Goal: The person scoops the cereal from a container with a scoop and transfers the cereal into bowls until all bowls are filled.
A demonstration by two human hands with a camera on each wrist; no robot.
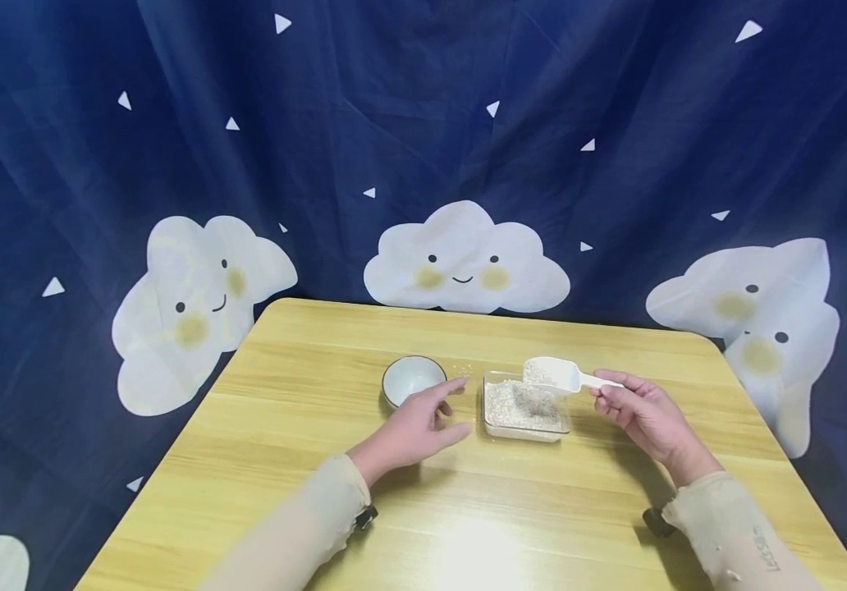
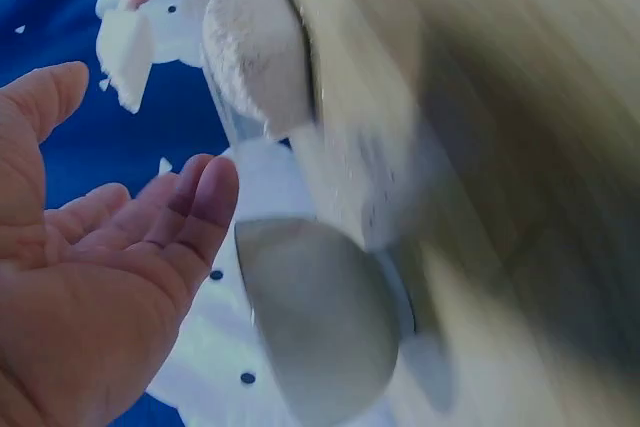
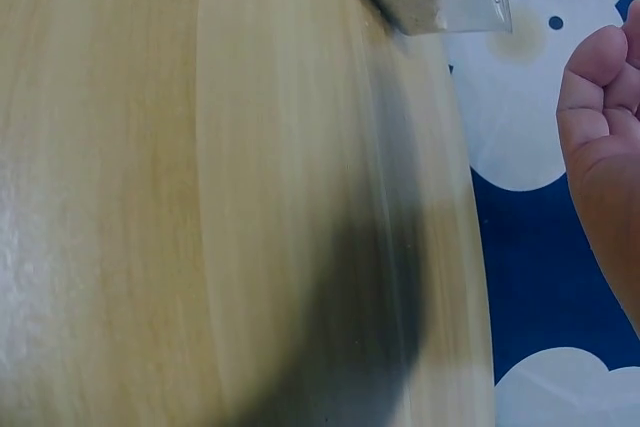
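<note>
Scoop (image 1: 558,374) over rice tub (image 1: 525,408) on wooden table (image 1: 305,460)

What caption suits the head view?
Right hand holds a grain-filled scoop over the clear container.

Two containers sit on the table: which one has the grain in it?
The clear square tub, right of the left hand and under the scoop. The round white bowl beside it looks empty.

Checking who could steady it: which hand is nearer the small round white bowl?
Left. The left hand hovers just right of the small round white bowl; the right hand holds a white plastic scoop beyond the clear container.
</note>
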